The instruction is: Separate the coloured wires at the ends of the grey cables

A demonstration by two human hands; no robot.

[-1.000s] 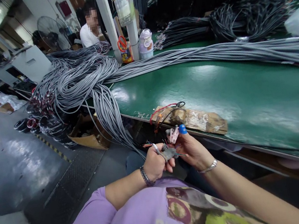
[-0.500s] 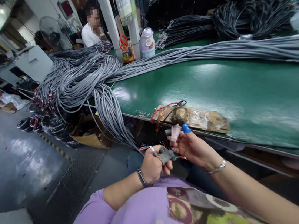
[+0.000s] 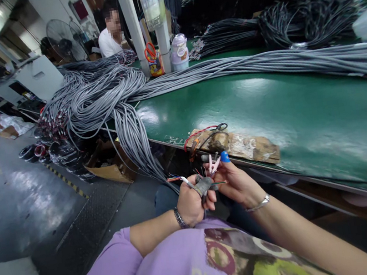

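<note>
My left hand [image 3: 193, 202] is closed round the stripped end of a grey cable [image 3: 186, 181], and its thin coloured wires [image 3: 175, 178] fan out to the left. More fine wire ends [image 3: 220, 182] stick out past the grey finger covers on that hand. Beside it, my right hand [image 3: 239, 182], with a blue cover on its thumb, pinches a pale pink clothes peg [image 3: 214, 165]. The peg's two legs are spread in a V. Right fingertips are close to the wires; whether they touch them I cannot tell.
On the green table [image 3: 250, 100] edge lies a taped wooden block [image 3: 239, 143] with red and black leads. Grey cable bundles [image 3: 103, 89] spread across the table and hang over its edge at left. A person [image 3: 110, 38] sits behind a post holding orange scissors [image 3: 150, 52].
The pink clothes peg has turned so that its spread legs show. My hands have come slightly closer together, and the view has shifted a little.
</note>
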